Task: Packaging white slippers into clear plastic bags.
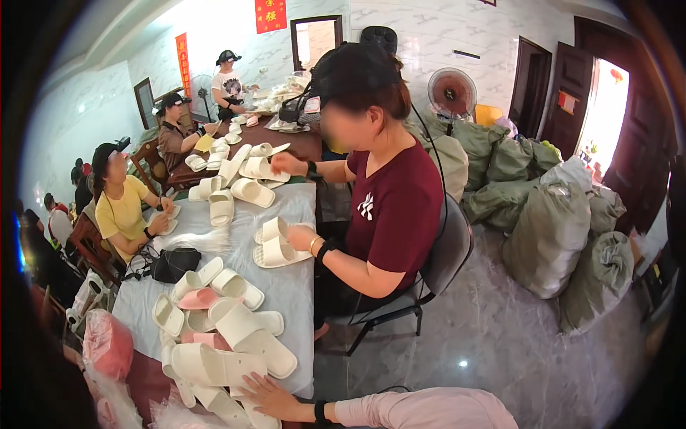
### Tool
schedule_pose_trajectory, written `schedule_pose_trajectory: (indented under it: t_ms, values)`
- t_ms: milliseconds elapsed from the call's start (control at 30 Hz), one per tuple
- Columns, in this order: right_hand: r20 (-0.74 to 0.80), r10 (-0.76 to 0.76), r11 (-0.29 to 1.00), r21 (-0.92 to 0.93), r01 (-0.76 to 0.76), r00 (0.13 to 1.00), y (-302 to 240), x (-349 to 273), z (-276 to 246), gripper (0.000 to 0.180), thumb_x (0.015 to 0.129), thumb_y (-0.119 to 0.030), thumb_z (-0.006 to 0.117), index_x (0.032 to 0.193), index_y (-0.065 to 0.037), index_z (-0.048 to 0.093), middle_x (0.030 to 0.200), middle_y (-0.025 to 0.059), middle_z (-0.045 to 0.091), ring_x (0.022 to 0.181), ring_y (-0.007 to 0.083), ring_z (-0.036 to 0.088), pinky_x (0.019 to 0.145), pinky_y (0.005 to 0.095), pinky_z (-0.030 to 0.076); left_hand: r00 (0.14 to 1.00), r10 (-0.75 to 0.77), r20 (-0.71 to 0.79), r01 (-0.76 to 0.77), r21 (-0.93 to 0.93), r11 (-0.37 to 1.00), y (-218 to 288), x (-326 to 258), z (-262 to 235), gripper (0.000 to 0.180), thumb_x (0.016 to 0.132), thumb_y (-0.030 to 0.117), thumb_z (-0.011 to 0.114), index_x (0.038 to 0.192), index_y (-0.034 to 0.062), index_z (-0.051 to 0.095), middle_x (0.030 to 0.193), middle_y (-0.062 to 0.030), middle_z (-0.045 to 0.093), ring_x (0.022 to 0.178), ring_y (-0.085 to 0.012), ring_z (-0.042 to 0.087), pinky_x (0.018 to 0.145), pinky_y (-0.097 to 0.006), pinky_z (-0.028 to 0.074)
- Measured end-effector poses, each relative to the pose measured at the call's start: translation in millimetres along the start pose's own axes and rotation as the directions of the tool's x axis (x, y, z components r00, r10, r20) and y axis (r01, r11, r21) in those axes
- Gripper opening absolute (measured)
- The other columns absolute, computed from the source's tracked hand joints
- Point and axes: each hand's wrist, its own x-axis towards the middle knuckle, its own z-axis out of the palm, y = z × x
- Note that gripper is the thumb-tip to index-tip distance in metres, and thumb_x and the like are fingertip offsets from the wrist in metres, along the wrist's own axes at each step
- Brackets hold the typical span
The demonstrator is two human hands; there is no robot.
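Note:
Over the near pile of slippers lies my right hand (270, 397), its fingers spread and resting on a cream slipper (249, 370). A dark band circles that wrist, below a pale pink sleeve. My left hand is out of view. Several cream slippers are heaped around the hand, with a larger slide (246, 329) tilted across the top. Among them, a pink slipper (199, 299) shows partly covered. The lower part of the heap is cut off by the picture's dark rim.
Beside the table, a person in maroon (393, 204) handles a pair of cream slippers (279, 247). Across sits a person in yellow (123, 207), and others work farther back. Plastic film covers the table (293, 207). Stuffed sacks (550, 239) stand on the right floor; a fan (451, 94) is behind.

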Motion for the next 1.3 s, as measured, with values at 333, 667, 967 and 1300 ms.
schedule_pose_trajectory:
  t_ms: [333, 667, 967, 1300]
  values:
    - [-0.225, 0.088, 0.984, -0.132, -0.120, 0.970, 8, 45, -22, 0.080, 0.074, -0.041, 0.067, 0.144, -0.024, 0.031, 0.145, 0.0250, 0.025, 0.132, 0.0425, 0.028, 0.101, 0.0560, 0.028, 0.994, 0.051, -0.098, -0.051, 0.001, 0.999, 4, 2, 0, 0.059, 0.088, 0.052, 0.047, 0.137, 0.0190, 0.044, 0.142, -0.0329, 0.028, 0.130, -0.0551, 0.022, 0.102, -0.068, 0.016]
    - [-0.033, 0.046, 0.977, -0.208, -0.052, 0.998, -1, 45, -19, 0.069, 0.075, -0.056, 0.061, 0.133, -0.019, 0.049, 0.126, 0.0318, 0.043, 0.113, 0.0454, 0.046, 0.087, 0.0551, 0.038, 0.987, 0.020, -0.162, -0.023, -0.012, 1.000, 10, 0, 1, 0.049, 0.089, 0.042, 0.051, 0.131, 0.0162, 0.052, 0.140, -0.0285, 0.035, 0.127, -0.0502, 0.032, 0.102, -0.064, 0.024]
    - [0.199, 0.161, 0.986, -0.071, -0.150, 0.967, 6, 48, -32, 0.069, 0.073, -0.054, 0.064, 0.133, -0.023, 0.048, 0.124, 0.0248, 0.048, 0.108, 0.0428, 0.049, 0.091, 0.0535, 0.037, 0.981, -0.024, -0.194, 0.016, -0.040, 0.999, -4, 5, 13, 0.049, 0.080, 0.043, 0.060, 0.124, 0.0203, 0.058, 0.140, -0.0242, 0.035, 0.131, -0.0472, 0.025, 0.108, -0.061, 0.013]
    - [-0.042, 0.244, 0.956, 0.181, -0.233, 0.969, 5, 38, -16, 0.065, 0.074, -0.046, 0.070, 0.131, -0.022, 0.051, 0.115, 0.0242, 0.049, 0.108, 0.0414, 0.046, 0.092, 0.0519, 0.037, 0.979, -0.051, -0.195, 0.035, -0.084, 0.996, 0, 7, 9, 0.051, 0.080, 0.043, 0.060, 0.126, 0.0204, 0.056, 0.140, -0.0236, 0.036, 0.131, -0.0472, 0.025, 0.108, -0.061, 0.013]
